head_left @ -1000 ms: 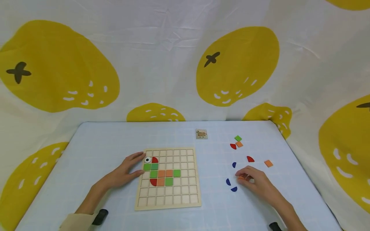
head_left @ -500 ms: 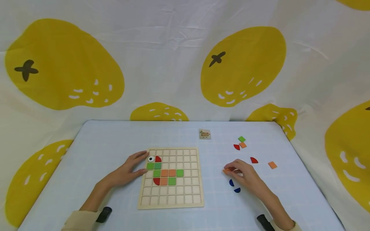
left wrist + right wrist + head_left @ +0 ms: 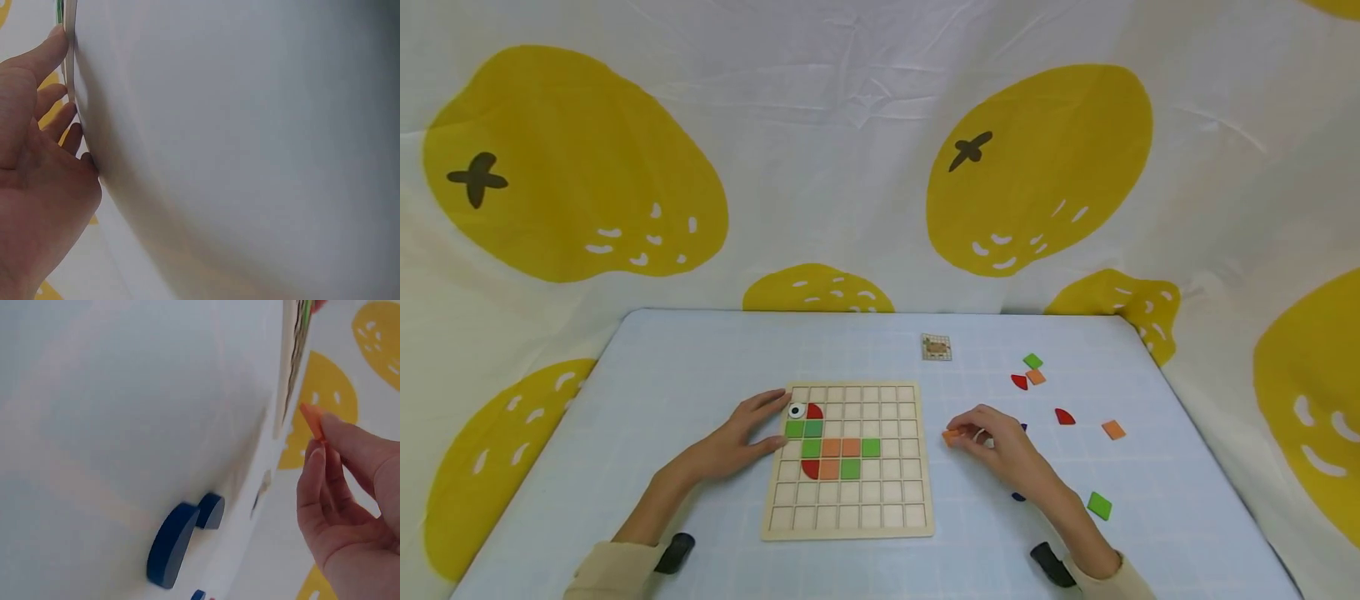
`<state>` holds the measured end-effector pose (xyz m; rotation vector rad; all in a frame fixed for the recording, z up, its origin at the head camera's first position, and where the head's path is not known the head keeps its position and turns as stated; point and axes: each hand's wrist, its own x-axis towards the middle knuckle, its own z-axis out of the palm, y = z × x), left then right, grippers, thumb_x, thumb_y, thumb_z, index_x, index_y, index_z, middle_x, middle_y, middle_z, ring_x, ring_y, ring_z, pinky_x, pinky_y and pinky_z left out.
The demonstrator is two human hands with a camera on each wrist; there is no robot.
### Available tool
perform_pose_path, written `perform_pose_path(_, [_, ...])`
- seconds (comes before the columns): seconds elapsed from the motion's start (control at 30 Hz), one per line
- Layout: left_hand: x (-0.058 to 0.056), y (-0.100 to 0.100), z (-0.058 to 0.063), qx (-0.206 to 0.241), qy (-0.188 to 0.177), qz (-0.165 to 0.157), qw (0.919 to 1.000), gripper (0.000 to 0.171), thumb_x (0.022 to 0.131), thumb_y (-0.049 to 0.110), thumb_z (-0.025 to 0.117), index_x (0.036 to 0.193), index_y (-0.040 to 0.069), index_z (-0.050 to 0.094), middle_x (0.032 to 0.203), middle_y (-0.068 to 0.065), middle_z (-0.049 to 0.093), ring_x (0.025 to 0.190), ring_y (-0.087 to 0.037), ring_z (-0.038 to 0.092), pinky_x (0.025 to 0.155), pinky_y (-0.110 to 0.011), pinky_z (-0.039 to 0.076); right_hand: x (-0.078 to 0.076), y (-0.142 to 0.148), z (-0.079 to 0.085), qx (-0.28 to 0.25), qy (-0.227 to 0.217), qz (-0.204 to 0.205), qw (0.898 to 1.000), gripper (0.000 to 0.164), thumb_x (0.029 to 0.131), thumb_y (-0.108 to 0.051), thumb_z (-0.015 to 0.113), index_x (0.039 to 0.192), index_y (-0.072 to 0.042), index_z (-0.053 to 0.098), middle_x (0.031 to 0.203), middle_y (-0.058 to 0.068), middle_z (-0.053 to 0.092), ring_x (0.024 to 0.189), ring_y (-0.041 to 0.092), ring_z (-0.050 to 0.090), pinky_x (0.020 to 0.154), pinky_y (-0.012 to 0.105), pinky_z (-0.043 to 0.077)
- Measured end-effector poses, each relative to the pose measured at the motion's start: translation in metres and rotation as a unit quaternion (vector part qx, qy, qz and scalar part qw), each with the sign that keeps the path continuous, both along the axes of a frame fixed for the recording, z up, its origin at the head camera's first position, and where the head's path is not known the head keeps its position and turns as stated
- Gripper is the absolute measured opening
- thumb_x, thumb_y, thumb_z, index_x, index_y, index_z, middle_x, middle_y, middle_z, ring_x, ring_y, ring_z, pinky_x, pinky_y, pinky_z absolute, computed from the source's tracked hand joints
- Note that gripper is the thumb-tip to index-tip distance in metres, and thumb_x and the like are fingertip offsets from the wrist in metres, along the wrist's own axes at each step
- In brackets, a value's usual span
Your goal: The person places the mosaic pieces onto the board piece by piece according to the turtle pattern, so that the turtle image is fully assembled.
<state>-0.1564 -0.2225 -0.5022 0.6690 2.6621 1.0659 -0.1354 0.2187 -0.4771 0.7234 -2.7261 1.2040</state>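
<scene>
A wooden grid board (image 3: 851,518) lies on the table, with green, orange and red tiles and an eye disc (image 3: 796,411) set in several of its squares. My left hand (image 3: 730,446) rests at the board's left edge, its thumb and fingertips touching the rim and fingers loosely extended. Just right of the board, my right hand (image 3: 1003,446) pinches an orange square tile (image 3: 951,437) between thumb and fingers. The right wrist view shows this tile (image 3: 312,421) held above the table. Blue half-round pieces (image 3: 172,547) lie below that hand, mostly covered by it in the head view.
Loose on the right side are a green tile (image 3: 1100,505), an orange tile (image 3: 1113,429) and a red quarter-round piece (image 3: 1064,416). Farther back lie another green tile (image 3: 1033,361), orange tile (image 3: 1036,377) and red piece (image 3: 1019,382). A small picture card (image 3: 936,347) lies behind the board.
My right hand has carried the orange tile leftward from among the blue pieces to near the board's right edge. A green tile has come into sight behind it. The left hand stays put.
</scene>
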Motion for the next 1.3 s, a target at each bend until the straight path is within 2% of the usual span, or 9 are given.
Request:
perform_pose_path(0.2, [0.0, 0.0, 0.001, -0.001, 0.001, 0.0, 1.0, 0.071, 0.101, 0.031, 0.068, 0.159, 0.006, 0.037, 0.164, -0.022, 0.026, 0.148, -0.048, 0.022, 0.113, -0.07, 0.028, -0.003, -0.019, -0.001, -0.021, -0.027, 0.024, 0.999, 0.019, 0.088, -0.007, 0.081, 0.106, -0.012, 0.075, 0.099, -0.005, 0.069, 0.084, 0.007, 0.063, 0.077, 0.025, 0.057])
perform_pose_path(0.67, [-0.002, -0.001, -0.002, -0.002, -0.009, 0.0, 1.0, 0.072, 0.101, 0.03, 0.068, 0.16, 0.007, 0.036, 0.165, -0.02, 0.025, 0.15, -0.046, 0.021, 0.115, -0.069, 0.026, -0.003, -0.064, 0.0, -0.045, -0.086, 0.074, 0.993, 0.013, 0.091, -0.006, 0.078, 0.103, -0.006, 0.073, 0.098, 0.0, 0.069, 0.086, 0.011, 0.065, 0.078, 0.026, 0.058])
perform_pose_path(0.97, [-0.003, -0.001, -0.002, -0.001, -0.01, -0.002, 0.9999, 0.072, 0.101, 0.031, 0.069, 0.16, 0.007, 0.036, 0.165, -0.02, 0.025, 0.151, -0.045, 0.021, 0.115, -0.068, 0.026, -0.002, -0.082, -0.001, -0.028, -0.104, 0.104, 0.989, 0.009, 0.093, -0.008, 0.076, 0.101, -0.006, 0.073, 0.093, -0.002, 0.068, 0.084, 0.009, 0.062, 0.077, 0.023, 0.056])
perform_pose_path(1.3, [-0.003, -0.001, -0.002, 0.003, -0.017, 0.0, 0.9999, 0.071, 0.101, 0.03, 0.068, 0.16, 0.007, 0.036, 0.165, -0.019, 0.025, 0.151, -0.045, 0.02, 0.116, -0.069, 0.025, -0.002, -0.095, -0.002, -0.015, -0.105, 0.139, 0.985, 0.004, 0.094, -0.006, 0.075, 0.097, -0.005, 0.073, 0.088, -0.002, 0.068, 0.079, 0.005, 0.061, 0.072, 0.022, 0.055])
